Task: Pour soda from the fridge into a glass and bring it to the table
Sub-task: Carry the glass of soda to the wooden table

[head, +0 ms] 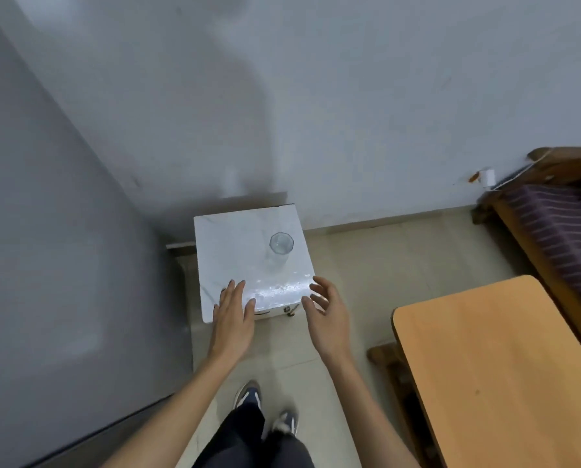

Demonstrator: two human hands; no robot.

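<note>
An empty clear glass (281,246) stands upright on a small white marble-topped stand (228,244), toward its right side. My left hand (233,309) hovers over the stand's near left corner, palm down, fingers straight and holding nothing. My right hand (326,307) hangs at the stand's near right corner, fingers relaxed and slightly spread, empty. Both hands are short of the glass. The grey fridge (56,265) fills the left of the view, door closed. The orange wooden table (501,363) is at the right. No soda is in view.
A white wall (349,113) stands behind the stand. A wooden bed (559,224) with a striped purple cover sits at the far right. Tiled floor (366,265) runs between stand, table and bed. My legs and shoes (265,410) are below.
</note>
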